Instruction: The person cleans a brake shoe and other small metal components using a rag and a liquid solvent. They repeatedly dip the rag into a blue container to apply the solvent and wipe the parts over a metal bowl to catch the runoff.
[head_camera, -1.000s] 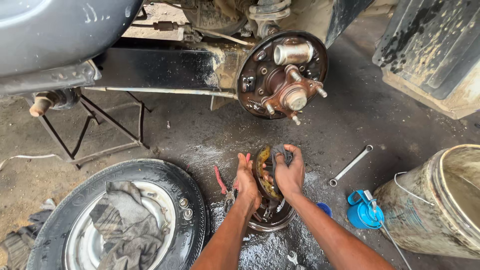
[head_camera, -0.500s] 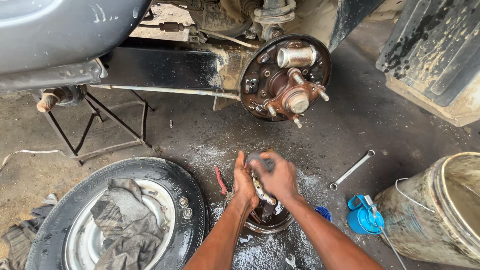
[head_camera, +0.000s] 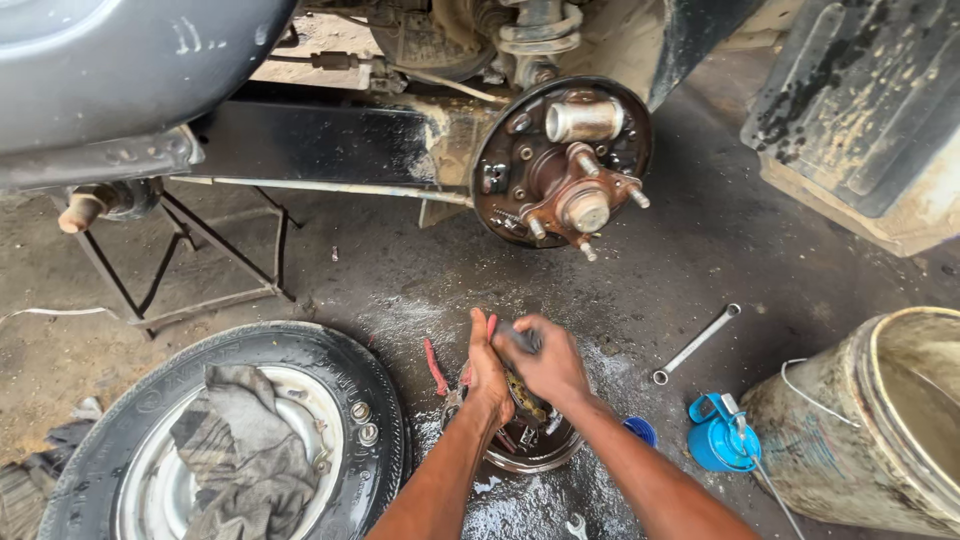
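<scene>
2 hands, our left hand (head_camera: 487, 375) and right hand (head_camera: 545, 362), close tight on the grimy curved brake shoe (head_camera: 524, 398) over the metal bowl (head_camera: 530, 450) at lower centre; we judge it stiff, heavy, slippery, best gripped by its ends.

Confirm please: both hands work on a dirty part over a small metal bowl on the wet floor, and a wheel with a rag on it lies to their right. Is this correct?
Not quite. In the head view the wheel with the rag lies to the left of the hands, not the right. The left hand and right hand do work over the bowl.
</scene>
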